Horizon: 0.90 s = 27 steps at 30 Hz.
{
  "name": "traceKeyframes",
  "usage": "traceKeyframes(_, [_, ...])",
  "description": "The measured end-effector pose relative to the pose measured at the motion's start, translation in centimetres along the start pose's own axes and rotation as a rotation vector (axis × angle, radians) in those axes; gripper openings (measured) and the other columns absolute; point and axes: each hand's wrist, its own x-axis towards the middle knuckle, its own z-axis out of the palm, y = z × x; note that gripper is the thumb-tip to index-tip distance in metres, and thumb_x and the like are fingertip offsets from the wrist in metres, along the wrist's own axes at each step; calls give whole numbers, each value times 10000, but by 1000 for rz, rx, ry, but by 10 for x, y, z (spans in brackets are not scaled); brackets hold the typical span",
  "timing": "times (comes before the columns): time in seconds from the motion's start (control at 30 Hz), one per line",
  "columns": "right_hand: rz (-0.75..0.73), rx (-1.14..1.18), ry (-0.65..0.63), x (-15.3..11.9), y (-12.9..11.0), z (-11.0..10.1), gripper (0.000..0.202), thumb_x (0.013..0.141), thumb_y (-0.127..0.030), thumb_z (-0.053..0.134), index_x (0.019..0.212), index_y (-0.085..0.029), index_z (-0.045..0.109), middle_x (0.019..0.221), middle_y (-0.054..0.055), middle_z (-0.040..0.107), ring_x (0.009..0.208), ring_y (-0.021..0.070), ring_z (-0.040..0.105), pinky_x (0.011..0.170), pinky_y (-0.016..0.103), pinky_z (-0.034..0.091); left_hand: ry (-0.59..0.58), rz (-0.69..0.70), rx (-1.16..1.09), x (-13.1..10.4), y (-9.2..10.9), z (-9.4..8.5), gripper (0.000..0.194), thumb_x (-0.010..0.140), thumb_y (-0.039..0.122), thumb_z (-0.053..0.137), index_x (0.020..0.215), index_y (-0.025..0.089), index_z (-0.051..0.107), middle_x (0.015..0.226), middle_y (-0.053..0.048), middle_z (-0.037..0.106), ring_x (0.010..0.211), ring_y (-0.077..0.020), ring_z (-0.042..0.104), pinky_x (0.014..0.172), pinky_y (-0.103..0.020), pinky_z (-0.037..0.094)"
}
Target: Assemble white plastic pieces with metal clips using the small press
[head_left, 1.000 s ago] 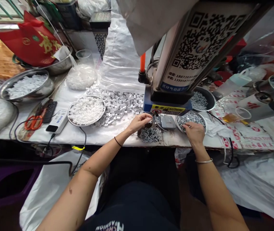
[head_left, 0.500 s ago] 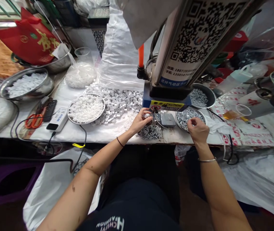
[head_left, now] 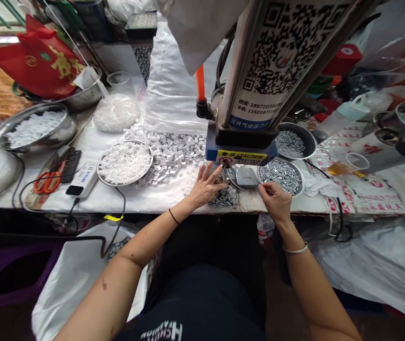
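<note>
My left hand is spread out, palm down, at the left side of the press base, its fingertips near the small white pieces. By its fingers lies a pile of small metal pins. My right hand is closed in a pinch at the near left rim of a bowl of metal pins; whatever sits between thumb and finger is too small to make out. Between the hands is a grey metal block, below the blue press head with its yellow caution label.
White and grey square pieces lie heaped behind my left hand, with a bowl of white caps further left. A power strip and orange scissors lie beyond. A dark pan of pins stands behind the right bowl.
My right hand has come left out of the bowl of pins toward the metal block, still pinched. My left hand has drawn slightly left and its fingers have opened.
</note>
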Motion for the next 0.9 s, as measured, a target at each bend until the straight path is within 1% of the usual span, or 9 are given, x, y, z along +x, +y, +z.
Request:
traceKeyframes(0.1, [39,56,1,-2,-9,1,185,792,-358,584,815,-187,648,749,32,699,709,181,682,680,268,509,-40,55,3,4,-8,-3,256,810,125,570,943,308,690,1467,12,337,1423,-259,-27,1128,-555,30])
traceKeyframes(0.2, [95,119,-14,-4,-18,3,281,780,-354,608,1001,-186,652,741,22,713,711,187,684,717,295,520,-36,92,36,7,-13,-9,153,812,181,591,876,285,684,1423,11,411,1419,-260,57,1130,-536,47])
traceKeyframes(0.27, [120,170,-37,-6,-23,5,339,775,-354,619,1068,-186,646,775,31,723,745,196,687,758,320,524,-33,116,52,9,-13,-13,86,823,238,587,837,258,669,1396,4,449,1403,-266,126,1130,-518,70])
traceKeyframes(0.4, [184,380,-88,-10,-37,10,279,764,-370,639,967,-184,685,921,65,721,846,209,685,806,333,531,-54,172,64,10,-10,-16,107,850,242,543,850,233,650,1344,-8,508,1339,-238,268,1121,-445,129])
traceKeyframes(0.47, [227,485,-105,-11,-45,11,274,746,-379,660,938,-185,684,902,60,720,839,208,685,799,336,540,-37,146,77,9,-7,-15,120,857,234,529,862,224,649,1321,-19,527,1303,-234,311,1103,-426,155])
traceKeyframes(0.6, [293,605,-133,-13,-58,7,273,703,-392,700,879,-184,679,826,45,715,778,199,682,763,345,560,3,84,84,5,-1,-16,122,852,234,529,840,209,648,1307,-48,528,1286,-259,314,1069,-436,187])
traceKeyframes(0.73, [384,710,-161,-16,-60,2,279,672,-387,730,858,-188,674,796,31,711,748,179,676,763,339,565,48,62,5,-7,0,-23,89,835,236,554,803,207,631,1242,-61,563,1250,-255,366,1024,-431,267])
traceKeyframes(0.8, [425,758,-201,-19,-60,1,292,652,-381,747,856,-186,674,783,26,708,736,171,673,758,330,567,73,-3,-80,-14,1,-27,78,837,219,550,792,196,610,1135,-72,617,1143,-225,479,966,-404,344])
traceKeyframes(0.9, [455,803,-284,-25,-64,4,302,646,-386,750,859,-186,677,781,28,710,733,171,674,748,325,569,64,-108,-293,-22,7,-31,83,851,188,513,803,181,580,893,-51,672,880,-149,611,818,-307,452])
